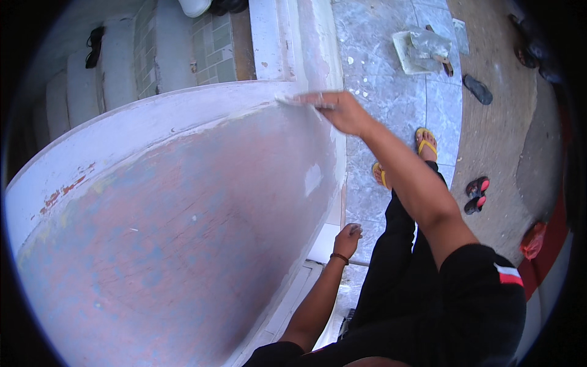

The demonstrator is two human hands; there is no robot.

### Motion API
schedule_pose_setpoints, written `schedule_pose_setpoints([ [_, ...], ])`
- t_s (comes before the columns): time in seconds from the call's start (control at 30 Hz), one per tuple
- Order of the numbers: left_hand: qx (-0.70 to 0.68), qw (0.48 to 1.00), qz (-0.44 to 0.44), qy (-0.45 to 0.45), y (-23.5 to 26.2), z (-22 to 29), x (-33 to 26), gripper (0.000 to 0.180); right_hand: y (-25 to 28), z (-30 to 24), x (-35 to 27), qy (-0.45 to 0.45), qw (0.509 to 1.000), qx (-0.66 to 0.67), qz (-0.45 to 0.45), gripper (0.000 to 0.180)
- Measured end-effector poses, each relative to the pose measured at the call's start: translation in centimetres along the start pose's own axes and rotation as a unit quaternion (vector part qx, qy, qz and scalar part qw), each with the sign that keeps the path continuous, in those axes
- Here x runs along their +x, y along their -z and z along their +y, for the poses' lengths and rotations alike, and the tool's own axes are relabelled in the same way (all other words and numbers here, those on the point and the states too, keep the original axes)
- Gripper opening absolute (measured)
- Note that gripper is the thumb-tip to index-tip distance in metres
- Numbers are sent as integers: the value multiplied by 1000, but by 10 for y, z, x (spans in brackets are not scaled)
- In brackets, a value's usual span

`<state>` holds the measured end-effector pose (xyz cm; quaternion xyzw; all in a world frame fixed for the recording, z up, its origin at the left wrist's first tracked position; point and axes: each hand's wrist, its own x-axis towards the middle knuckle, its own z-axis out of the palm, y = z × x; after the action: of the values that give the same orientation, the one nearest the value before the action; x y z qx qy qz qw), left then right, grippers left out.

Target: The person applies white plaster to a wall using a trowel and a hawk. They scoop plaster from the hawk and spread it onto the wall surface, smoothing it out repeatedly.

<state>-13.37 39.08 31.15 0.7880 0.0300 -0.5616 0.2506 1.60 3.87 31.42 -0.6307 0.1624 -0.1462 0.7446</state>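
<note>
My right hand [342, 110] reaches out to the top of a curved wall panel [202, 202] with worn pinkish-blue paint. Its fingers are stretched forward and pressed together over a thin, pale-tipped scraper [286, 100], largely hidden by them. The tip touches the seam below the white border band [153, 113]. My left hand [347, 240] hangs low beside the panel's right edge, a dark band round its wrist. Its fingers are curled, and a small greyish bit shows at them, too small to name. A whitish patch [313, 178] marks the panel below my right hand.
On the blue-grey tiles [391, 110] lies a white tray [406, 52] with clear plastic and a brown-handled tool [448, 68]. White flecks dot the tiles. My feet are in yellow flip-flops [428, 142]. A dark sandal [477, 90] and black-red footwear [477, 194] lie right; stairs [171, 49] rise beyond the band.
</note>
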Motion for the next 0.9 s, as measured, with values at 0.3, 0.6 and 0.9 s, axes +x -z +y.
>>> schedule_pose_setpoints([
  [0.3,-4,1000,15,-20,10,-4,-11,29,4,-37,-5,57,997,44,14,41],
  [0.6,30,1000,8,1,12,4,-12,31,-27,-97,-50,-2,996,-44,-80,41],
  [0.9,0,1000,17,-19,11,7,-25,32,-55,-159,-58,110,993,-43,20,40],
])
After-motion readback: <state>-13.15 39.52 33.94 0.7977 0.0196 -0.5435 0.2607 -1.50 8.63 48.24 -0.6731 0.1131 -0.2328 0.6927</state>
